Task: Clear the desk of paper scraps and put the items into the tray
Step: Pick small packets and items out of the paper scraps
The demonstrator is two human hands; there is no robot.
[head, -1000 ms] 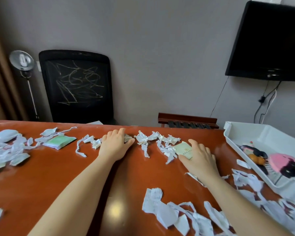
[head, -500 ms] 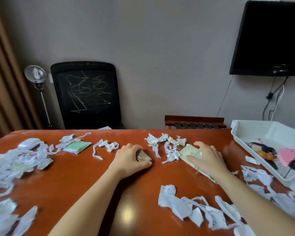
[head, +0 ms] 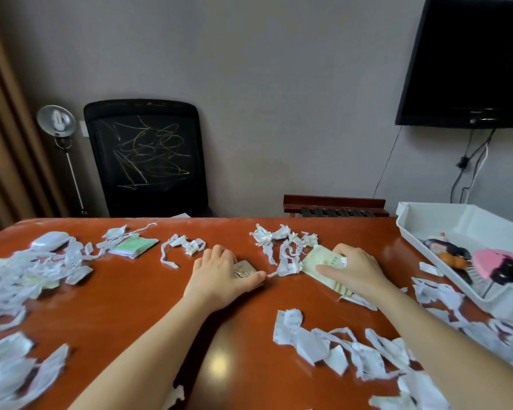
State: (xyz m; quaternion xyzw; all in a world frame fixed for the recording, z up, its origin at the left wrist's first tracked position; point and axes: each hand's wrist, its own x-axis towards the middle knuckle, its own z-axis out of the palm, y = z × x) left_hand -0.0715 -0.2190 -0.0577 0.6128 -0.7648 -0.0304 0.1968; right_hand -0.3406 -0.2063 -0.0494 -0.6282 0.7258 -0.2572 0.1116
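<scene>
Left hand (head: 219, 276) has dragged the gold packet (head: 245, 269) nearer, grip curled round it; right hand (head: 356, 270) seemingly pinches the green card (head: 320, 261).

black chair (head: 145, 158) | floor lamp (head: 57, 121) | wall TV (head: 468, 60) | wooden rack (head: 335, 201)

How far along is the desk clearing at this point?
Done: the tray holds a pink brush and other items. In hand: the left hand grips a small tan packet, the right hand a pale green packet, both on the desk. Left: paper scraps litter the desk, and a green notepad and a white object lie among them.
</scene>
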